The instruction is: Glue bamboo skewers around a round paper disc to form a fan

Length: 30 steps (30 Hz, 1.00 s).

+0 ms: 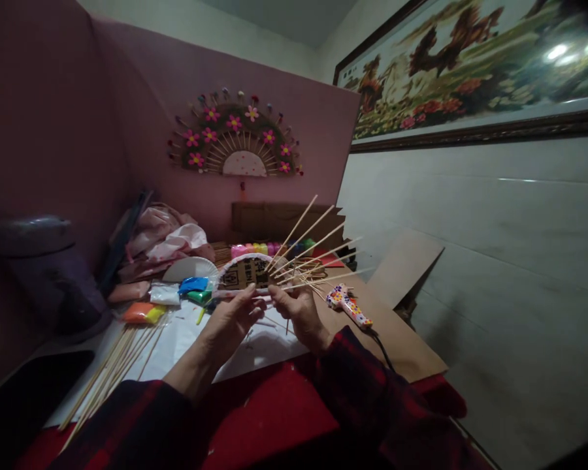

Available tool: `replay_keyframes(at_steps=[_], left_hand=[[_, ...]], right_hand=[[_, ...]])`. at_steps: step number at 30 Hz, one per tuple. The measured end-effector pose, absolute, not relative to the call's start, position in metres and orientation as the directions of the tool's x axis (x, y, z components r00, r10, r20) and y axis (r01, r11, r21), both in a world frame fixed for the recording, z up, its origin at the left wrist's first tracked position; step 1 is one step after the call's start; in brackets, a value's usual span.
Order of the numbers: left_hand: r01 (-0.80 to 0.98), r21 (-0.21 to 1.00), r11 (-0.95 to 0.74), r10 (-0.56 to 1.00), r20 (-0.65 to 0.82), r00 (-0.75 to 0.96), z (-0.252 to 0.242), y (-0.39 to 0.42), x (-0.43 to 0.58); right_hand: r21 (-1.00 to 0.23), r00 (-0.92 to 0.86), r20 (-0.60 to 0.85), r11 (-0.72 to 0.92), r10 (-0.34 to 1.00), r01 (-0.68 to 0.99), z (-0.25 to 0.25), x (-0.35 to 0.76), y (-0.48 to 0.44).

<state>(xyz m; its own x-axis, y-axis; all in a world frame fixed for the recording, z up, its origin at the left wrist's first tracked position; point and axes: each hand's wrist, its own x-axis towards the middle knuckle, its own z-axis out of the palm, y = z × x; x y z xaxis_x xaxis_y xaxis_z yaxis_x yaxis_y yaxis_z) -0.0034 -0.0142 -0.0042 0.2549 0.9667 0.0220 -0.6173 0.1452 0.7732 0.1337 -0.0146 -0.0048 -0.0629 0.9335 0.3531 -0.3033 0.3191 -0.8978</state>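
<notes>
A half-round cardboard fan base (242, 271) with a pale, patterned rim and dark printed characters is held up in front of me. Several wooden skewers (318, 235) spread out from its right side, pointing up and right. My left hand (238, 320) grips its straight lower edge, thumb on top and fingers beneath. Close to the right end, my right hand (298, 313) is closed on the same edge, by the roots of the skewers. Its fingertips behind the fan base are hidden. Right of my right hand lies a glue gun (347, 303) with a flower pattern.
Loose skewers (112, 372) lie at front left, below packets of coloured clay (142, 312). A purple container (53, 281) stands far left. Brown cardboard (402, 346) covers the table's right side. A finished flowered fan (235, 134) is on the pink panel (318, 130) behind.
</notes>
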Motion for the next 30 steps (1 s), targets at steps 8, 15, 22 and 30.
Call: replay_keyframes(at_steps=[8,15,22,30], left_hand=[[-0.842,0.540,-0.012,0.996,-0.065,-0.056,0.025,-0.008,-0.031],[-0.793,0.609,0.000,0.997,-0.062,-0.048,0.023,-0.007,-0.039],[-0.690,0.719,-0.079,0.997,0.044,-0.069,0.015,-0.005,-0.034],[-0.683,0.730,-0.022,1.000,0.002,-0.030,0.012,-0.006,-0.035]], right_hand=[[-0.976,-0.283,0.193,0.154,0.940,-0.152,-0.010,0.136,-0.015],[-0.931,-0.175,-0.001,-0.064,0.985,-0.359,-0.013,0.144,-0.002],[-0.880,-0.085,-0.052,-0.087,0.995,-0.468,-0.010,0.151,0.004],[-0.985,0.114,0.156,0.163,0.981,-0.057,-0.024,0.146,0.006]])
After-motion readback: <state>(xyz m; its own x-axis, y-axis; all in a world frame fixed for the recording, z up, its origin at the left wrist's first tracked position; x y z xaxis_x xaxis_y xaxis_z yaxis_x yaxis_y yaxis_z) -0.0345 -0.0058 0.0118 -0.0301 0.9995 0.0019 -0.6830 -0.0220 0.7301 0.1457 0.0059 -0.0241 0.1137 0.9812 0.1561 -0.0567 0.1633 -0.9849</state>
